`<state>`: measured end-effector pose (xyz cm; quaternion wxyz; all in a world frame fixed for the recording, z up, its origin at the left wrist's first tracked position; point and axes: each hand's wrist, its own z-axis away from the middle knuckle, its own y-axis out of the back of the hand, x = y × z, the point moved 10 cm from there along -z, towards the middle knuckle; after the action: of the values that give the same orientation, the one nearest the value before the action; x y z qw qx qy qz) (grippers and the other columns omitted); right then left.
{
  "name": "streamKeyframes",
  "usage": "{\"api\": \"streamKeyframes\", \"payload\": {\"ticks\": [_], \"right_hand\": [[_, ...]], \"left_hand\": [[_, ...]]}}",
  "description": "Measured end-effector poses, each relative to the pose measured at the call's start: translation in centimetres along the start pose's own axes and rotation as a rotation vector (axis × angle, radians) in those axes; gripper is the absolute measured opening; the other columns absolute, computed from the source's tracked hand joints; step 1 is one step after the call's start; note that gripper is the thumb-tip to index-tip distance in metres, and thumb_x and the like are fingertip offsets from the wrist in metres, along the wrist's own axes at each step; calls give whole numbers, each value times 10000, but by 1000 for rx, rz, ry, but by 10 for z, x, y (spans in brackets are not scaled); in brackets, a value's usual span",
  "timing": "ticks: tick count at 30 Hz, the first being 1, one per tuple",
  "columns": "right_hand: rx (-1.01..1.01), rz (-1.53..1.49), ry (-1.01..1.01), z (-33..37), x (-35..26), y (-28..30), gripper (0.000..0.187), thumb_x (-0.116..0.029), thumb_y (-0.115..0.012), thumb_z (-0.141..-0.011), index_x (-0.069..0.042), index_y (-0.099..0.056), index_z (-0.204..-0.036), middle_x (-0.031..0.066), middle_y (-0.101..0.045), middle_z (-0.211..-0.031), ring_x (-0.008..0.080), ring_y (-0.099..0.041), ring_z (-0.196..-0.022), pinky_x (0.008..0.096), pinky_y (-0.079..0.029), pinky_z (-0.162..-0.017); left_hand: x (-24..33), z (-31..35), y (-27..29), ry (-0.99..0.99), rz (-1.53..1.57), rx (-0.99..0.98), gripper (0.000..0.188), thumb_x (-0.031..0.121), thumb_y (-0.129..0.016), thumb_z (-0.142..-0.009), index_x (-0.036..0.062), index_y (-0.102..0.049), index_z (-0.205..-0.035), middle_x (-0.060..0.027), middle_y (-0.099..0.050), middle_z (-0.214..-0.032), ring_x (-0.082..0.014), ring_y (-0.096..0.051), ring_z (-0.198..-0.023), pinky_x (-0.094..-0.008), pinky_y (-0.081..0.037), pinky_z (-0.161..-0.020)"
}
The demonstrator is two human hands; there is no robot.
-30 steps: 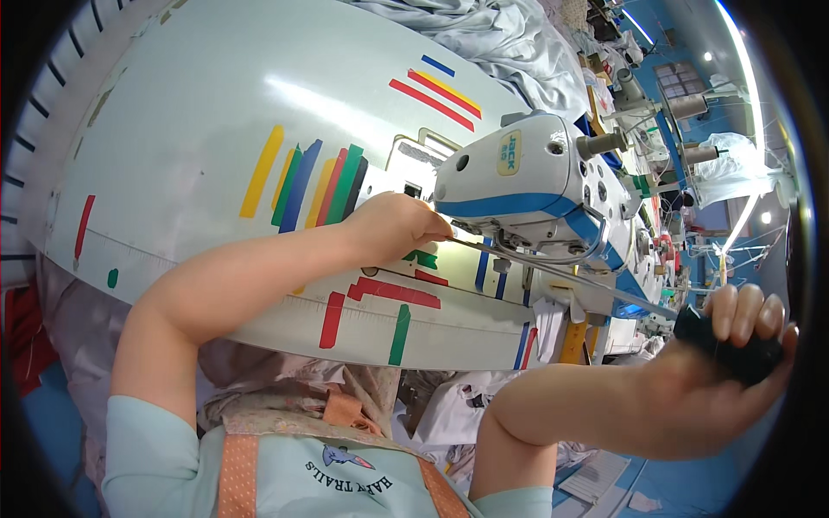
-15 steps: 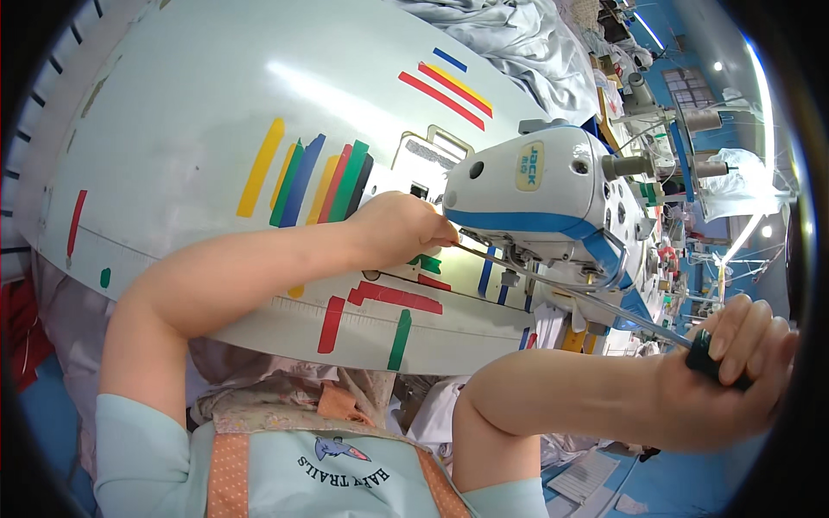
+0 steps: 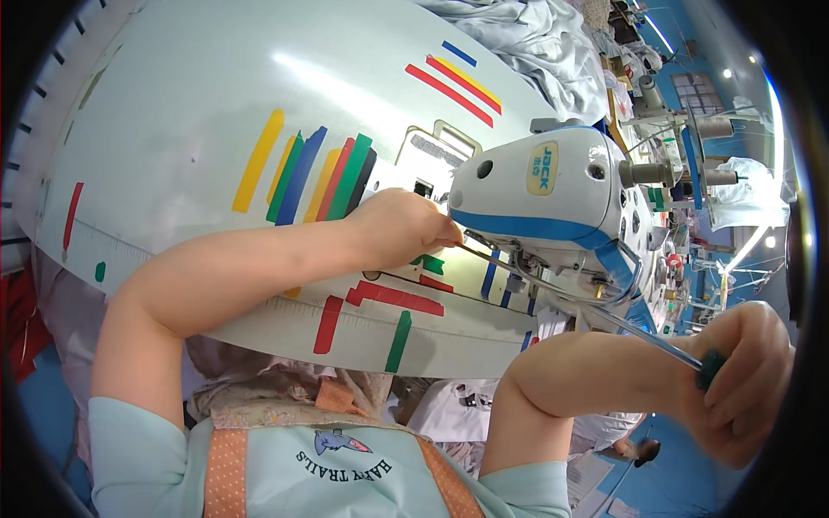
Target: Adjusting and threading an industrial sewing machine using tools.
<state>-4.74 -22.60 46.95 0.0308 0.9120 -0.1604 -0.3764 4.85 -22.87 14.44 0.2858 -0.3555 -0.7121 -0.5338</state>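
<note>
A screwdriver [image 3: 649, 331] with a long metal shaft and a dark green handle slants across the front of a white and blue sewing machine [image 3: 527, 186]. My right hand [image 3: 744, 380], at the far right, is closed round its handle. At the other end of the shaft my left hand [image 3: 401, 229] has its fingers pinched together at the tip, close beside the machine head's lower edge. The fingers hide the tip, so I cannot tell whether a small part is held there too. A curved metal guard [image 3: 596, 300] sits behind the shaft.
The pale machine table [image 3: 173, 129] carries several coloured tape strips [image 3: 332, 177]. Whitish fabric [image 3: 527, 52] is heaped at the far edge. Thread cones [image 3: 717, 177] stand on the right behind the machine. A person [image 3: 622, 445] shows at the lower right.
My right hand has turned about the screwdriver handle and its knuckles have swung downward. My left hand remains at the tip. The whole view has shifted slightly.
</note>
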Motion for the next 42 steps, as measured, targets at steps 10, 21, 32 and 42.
{"api": "streamKeyframes", "payload": {"ticks": [10,21,32,42], "right_hand": [[76,-45,17,11,15,-12,134,-97,-736,-746,-33,-621,-770,86,-579,-719,137,-525,-524,233,-420,-468],[-6,-46,92,12,3,-29,129,-85,-623,-836,-105,-555,-728,51,-442,-605,115,-396,-461,224,-308,-405],[761,939,348,46,-46,-36,159,-113,-621,-862,22,-632,-946,86,-534,-664,100,-482,-539,209,-341,-432],[302,506,195,17,-18,-32,271,-209,-624,-882,-74,-601,-1116,47,-551,-688,91,-508,-508,196,-425,-431]], "left_hand": [[9,7,-1,-127,-219,4,156,130,-587,-810,171,-668,-938,-65,-638,-727,-253,-646,-706,-351,-513,-609],[20,7,1,-275,-311,124,89,124,-610,-778,154,-652,-851,-29,-641,-723,-214,-652,-707,-335,-518,-584],[20,3,1,-199,-307,94,148,233,-620,-840,105,-680,-795,-81,-657,-721,-261,-650,-655,-349,-525,-604],[22,-3,-8,-135,-403,-15,116,219,-629,-839,135,-692,-890,-71,-645,-694,-257,-641,-633,-343,-511,-577]]}}
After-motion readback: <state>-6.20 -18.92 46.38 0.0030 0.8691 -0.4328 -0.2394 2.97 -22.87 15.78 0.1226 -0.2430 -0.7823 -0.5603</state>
